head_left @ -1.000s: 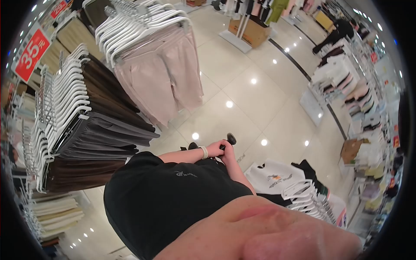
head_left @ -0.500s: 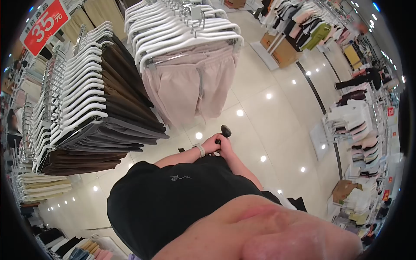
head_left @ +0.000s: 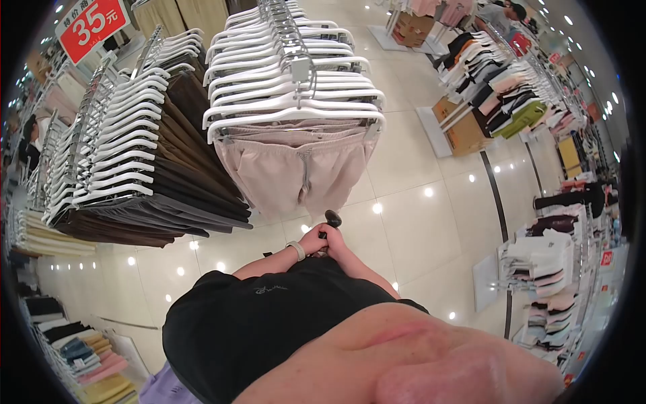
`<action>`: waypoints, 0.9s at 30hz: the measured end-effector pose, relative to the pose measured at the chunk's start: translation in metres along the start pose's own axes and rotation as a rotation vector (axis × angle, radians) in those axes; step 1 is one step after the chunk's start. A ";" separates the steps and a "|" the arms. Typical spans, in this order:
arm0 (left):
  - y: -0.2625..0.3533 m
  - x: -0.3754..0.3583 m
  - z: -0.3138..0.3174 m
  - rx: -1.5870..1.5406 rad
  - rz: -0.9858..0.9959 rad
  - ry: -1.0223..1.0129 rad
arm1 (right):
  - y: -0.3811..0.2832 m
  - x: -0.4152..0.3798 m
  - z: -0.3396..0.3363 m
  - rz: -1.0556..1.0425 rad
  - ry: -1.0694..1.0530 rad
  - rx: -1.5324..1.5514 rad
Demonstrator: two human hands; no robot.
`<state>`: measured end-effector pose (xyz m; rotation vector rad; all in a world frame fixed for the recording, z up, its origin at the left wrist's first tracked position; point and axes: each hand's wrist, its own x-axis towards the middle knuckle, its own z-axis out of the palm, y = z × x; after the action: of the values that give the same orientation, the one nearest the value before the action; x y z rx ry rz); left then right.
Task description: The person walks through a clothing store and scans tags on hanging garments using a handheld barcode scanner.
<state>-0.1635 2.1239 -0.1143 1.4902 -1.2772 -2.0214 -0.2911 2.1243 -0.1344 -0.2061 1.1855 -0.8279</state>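
Left hand (head_left: 311,237): wears a watch (head_left: 296,250), fingers clenched around the scanner (head_left: 331,219), low in front of the torso.
Right hand (head_left: 334,240): touching the left, fingers clasped on the same scanner.
Scanner: dark head pokes up above both hands, just below the pink shorts (head_left: 296,168).
Surroundings: white hangers (head_left: 289,87), dark trousers (head_left: 182,182), red sign (head_left: 91,23).

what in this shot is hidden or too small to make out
- Head view: the small dark object is mostly hidden by the clasped left hand and right hand; only its rounded top shows.
- Fingers overlap, so the grip of each hand is unclear.
- Small print on the red 35 price sign: too small.
- Logo on the black shirt: too small.
- Pink trousers: their lower legs are hidden behind the hands.
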 end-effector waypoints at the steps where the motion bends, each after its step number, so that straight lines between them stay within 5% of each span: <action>1: 0.001 0.006 0.003 -0.014 -0.013 0.000 | -0.007 0.003 -0.004 0.016 -0.002 -0.016; 16: 0.000 0.007 0.039 -0.210 0.068 0.289 | -0.016 0.043 -0.028 0.155 -0.205 -0.196; 25: -0.030 0.021 -0.003 -0.158 0.292 0.391 | -0.020 0.062 0.015 0.136 -0.230 -0.230; 27: -0.002 -0.005 -0.014 -0.298 0.132 0.353 | -0.016 0.067 0.028 0.121 -0.275 -0.268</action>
<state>-0.1488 2.1217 -0.1140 1.4903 -0.8667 -1.6816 -0.2657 2.0609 -0.1642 -0.4486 1.0346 -0.5138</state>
